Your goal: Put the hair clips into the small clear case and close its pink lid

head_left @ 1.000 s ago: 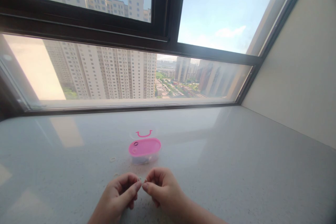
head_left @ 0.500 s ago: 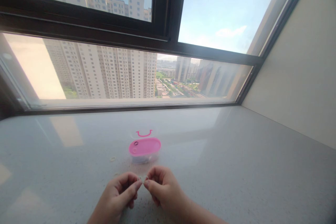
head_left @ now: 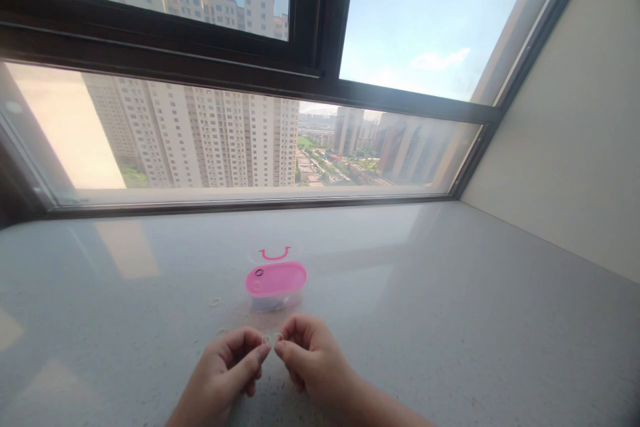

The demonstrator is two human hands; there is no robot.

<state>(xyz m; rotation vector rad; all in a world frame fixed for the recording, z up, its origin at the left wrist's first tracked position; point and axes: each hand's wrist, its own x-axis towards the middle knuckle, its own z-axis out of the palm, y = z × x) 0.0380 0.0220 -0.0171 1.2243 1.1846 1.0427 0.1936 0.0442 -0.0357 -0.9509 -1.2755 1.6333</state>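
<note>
Low in the middle of the view, my left hand (head_left: pixel 230 370) and my right hand (head_left: pixel 313 357) face each other with their fingertips almost touching. Thumb and forefinger of my left hand pinch a small pale ring (head_left: pixel 267 339). A similar light-coloured ring (head_left: pixel 279 336) shows in the pinch of my right hand. Whether the two rings are linked is too small to tell. Just beyond the hands stands an oval clear box (head_left: pixel 277 301) with a pink rim and inside. A black ring (head_left: pixel 259 273) and a paler one (head_left: pixel 257 285) show on its pink part.
Behind the box lies a clear piece with a pink handle (head_left: pixel 275 255). Another pale ring (head_left: pixel 215 302) lies on the speckled grey-white sill (head_left: pixel 450 320), left of the box. A dark-framed window (head_left: pixel 320 90) closes off the back, and a wall (head_left: pixel 575 147) stands at right.
Both hands stay in nearly the same place and keep their pinches. My right hand has shifted very slightly upward.
</note>
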